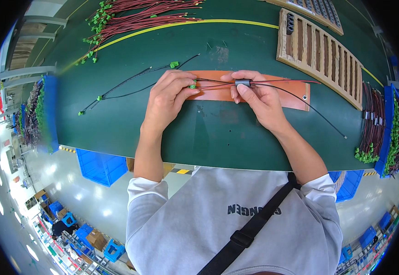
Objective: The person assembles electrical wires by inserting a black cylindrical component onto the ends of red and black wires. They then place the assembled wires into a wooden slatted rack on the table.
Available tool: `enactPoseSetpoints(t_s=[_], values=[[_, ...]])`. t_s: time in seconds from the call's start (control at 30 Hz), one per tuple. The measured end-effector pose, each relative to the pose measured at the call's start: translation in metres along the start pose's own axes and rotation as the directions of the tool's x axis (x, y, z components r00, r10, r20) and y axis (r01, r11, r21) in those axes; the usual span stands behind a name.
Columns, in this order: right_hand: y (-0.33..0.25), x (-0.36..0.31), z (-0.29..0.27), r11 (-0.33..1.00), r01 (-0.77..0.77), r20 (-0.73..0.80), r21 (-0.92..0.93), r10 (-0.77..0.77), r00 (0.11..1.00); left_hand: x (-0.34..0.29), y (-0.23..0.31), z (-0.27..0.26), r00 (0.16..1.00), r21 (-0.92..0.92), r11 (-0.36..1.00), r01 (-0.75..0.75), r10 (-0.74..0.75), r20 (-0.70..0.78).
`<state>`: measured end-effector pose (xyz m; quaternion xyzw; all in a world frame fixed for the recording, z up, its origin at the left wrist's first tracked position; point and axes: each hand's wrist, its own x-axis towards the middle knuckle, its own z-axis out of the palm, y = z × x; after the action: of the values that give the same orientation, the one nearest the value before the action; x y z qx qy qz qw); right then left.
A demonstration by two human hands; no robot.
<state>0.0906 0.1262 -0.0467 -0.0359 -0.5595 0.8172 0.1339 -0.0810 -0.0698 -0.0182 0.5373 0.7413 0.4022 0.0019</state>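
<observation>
Between the fingers of my left hand (165, 96) is a small green connector (193, 85) with red and black wires (215, 84) running from it to the right. My right hand (261, 98) pinches a dark cylindrical core (242, 83), and the wires pass through it. Their free ends reach out beyond my right hand, a black one (318, 112) curving toward the table's near side. Under both hands lies an orange-brown strip (286, 98) with a metal eyelet at its right end. To the left of my left hand rest loose black wires (126, 82) with green connectors.
A bundle of red wires (149, 13) with green connectors lies at the far left. A slotted wooden rack (321, 55) stands at the right, with dark cores in its corner slot. Finished-looking wire bundles (374, 119) lie by the right edge, beside a blue bin (385, 133).
</observation>
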Motion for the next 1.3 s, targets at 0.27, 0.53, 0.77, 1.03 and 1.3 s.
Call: enactPoseSetpoints(t_s=[0.27,0.53,0.77,1.03,1.3], values=[[0.000,0.000,0.001,0.999,-0.001,0.001,-0.045,0.001,1.000,0.001,0.003,-0.003,0.999,0.028,0.999,0.024,-0.025,0.025],[0.001,0.000,-0.001,0.998,-0.007,0.016,-0.063,0.008,1.000,0.000,0.009,0.005,0.999,0.199,0.979,-0.040,0.041,-0.003],[0.001,0.000,0.003,0.998,-0.012,0.010,-0.065,0.013,1.000,-0.002,0.007,0.009,0.974,-0.044,0.973,0.227,-0.228,-0.012],[-0.006,0.001,0.012,0.915,-0.139,-0.010,-0.378,0.146,0.989,0.000,0.014,0.010,0.955,0.219,0.945,-0.243,0.273,-0.119],[0.006,-0.005,0.008,0.790,0.032,-0.031,-0.612,-0.064,0.997,0.034,0.079,0.008,0.782,0.600,0.509,-0.618,0.481,0.397]])
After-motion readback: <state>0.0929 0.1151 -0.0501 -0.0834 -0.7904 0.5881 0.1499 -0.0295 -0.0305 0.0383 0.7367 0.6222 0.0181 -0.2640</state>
